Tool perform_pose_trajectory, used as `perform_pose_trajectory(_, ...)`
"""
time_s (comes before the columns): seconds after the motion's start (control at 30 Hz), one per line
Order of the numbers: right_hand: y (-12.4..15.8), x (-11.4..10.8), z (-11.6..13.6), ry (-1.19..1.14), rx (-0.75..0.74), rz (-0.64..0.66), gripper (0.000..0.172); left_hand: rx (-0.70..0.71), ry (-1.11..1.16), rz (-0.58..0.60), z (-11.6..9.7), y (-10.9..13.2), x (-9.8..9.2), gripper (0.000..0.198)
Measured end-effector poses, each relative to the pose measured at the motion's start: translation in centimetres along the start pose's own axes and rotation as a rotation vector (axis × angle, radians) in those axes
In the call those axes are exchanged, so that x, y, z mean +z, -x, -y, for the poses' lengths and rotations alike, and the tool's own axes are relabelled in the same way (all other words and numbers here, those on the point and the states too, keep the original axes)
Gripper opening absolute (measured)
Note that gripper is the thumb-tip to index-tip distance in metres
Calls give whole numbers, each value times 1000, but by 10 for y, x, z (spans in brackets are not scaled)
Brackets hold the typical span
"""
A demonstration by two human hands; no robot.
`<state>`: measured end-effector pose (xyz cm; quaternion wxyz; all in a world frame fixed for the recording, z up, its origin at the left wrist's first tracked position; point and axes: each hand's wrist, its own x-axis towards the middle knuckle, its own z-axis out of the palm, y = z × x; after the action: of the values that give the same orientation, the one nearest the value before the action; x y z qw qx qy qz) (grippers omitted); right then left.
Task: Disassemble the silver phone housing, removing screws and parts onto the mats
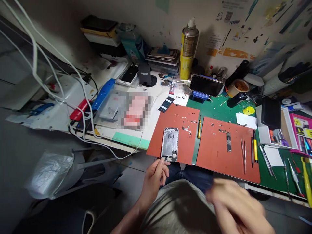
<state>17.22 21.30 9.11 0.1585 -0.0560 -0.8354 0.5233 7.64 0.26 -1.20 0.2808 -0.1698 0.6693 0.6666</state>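
My left hand [156, 174] pinches the lower edge of an opened phone housing [170, 143], a silver metal shell with parts along its bottom end. The housing lies over the left red-brown mat [156, 139]. My right hand [234, 201] is raised at the lower right in front of my body, smeared by motion; its fingers cannot be made out clearly. On the right red-brown mat [219, 162] lie a narrow logic board [228, 141] and a pair of tweezers [243, 156]. A gold screwdriver [199, 126] rests between the mats, and small screws and a flex cable [187, 131] lie nearby.
A phone [206, 86] leans on a blue stand at the back beside a yellow spray can [188, 48]. Pens and picks lie right of the mats, near a white box [265, 138]. White cables [84, 97] hang across the left side.
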Motion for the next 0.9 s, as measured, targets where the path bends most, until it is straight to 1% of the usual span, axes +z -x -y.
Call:
perform_pose_trajectory(0.03,-5,14,-7,-50,157,-9,21,-6,13,5,1,3,1,53)
perform_pose_trajectory(0.07,-9,29,-15,-122,348,-7,27,-12,23,14,1,6,3,53)
perform_pose_trajectory(0.1,-12,43,-23,-206,515,49,36,-16,28,29,2,10,5,54)
perform_pose_trajectory(0.13,-13,56,-30,-290,638,102,44,-15,25,50,3,13,8,54)
perform_pose_trajectory(0.17,-14,66,-37,-365,725,124,52,-9,11,72,4,17,10,54)
perform_pose_trajectory(0.2,-14,74,-42,-430,780,142,57,6,-15,97,5,20,12,54)
perform_pose_trajectory(0.23,-14,78,-46,-484,811,140,60,30,-47,122,6,23,14,53)
perform_pose_trajectory(0.3,-14,80,-51,-570,832,108,61,96,-118,170,7,28,15,52)
perform_pose_trajectory(0.4,-15,72,-51,-683,837,85,57,198,-166,178,7,26,11,45)
perform_pose_trajectory(0.47,-15,65,-49,-755,852,116,55,237,-95,155,5,21,8,37)
perform_pose_trajectory(0.5,-13,63,-49,-786,868,133,53,249,-25,150,4,18,7,37)
perform_pose_trajectory(0.53,-11,61,-48,-815,887,146,52,256,57,155,2,14,7,42)
perform_pose_trajectory(0.6,-6,58,-48,-860,918,159,51,249,218,197,-3,9,10,55)
perform_pose_trajectory(0.7,0,57,-48,-897,939,173,52,183,358,326,-13,7,18,65)
perform_pose_trajectory(0.8,1,54,-46,-931,954,175,50,111,413,428,-21,10,26,67)
perform_pose_trajectory(0.9,-2,52,-45,-957,967,178,48,84,412,452,-25,11,29,68)
